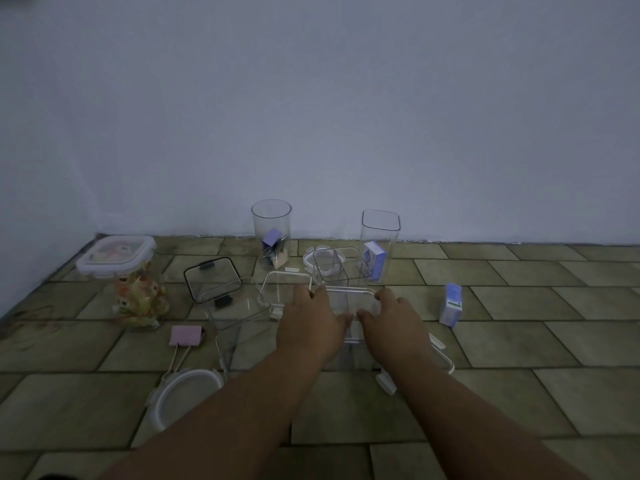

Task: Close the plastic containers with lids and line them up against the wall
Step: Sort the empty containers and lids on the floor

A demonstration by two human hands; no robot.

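Observation:
Both hands rest on a clear square lid (349, 299) on top of a clear container (349, 355) in the middle of the tiled floor. My left hand (310, 327) holds its left edge, my right hand (391, 323) its right edge. A tall round container (272, 233) and a tall square container (379, 244) stand open by the wall (311, 116). A divided clear container (341, 268) stands behind the lid. Another open clear container (239, 323) sits to the left. A closed jar with colourful contents (133, 282) stands at the far left.
A black-rimmed lid (211, 278) leans beside the closed jar. A round white lid (187, 393) lies near my left forearm, another round lid (313, 261) behind the divided container. A pink binder clip (185, 337), a small blue box (451, 304) and a loose clear lid (285, 289) lie around.

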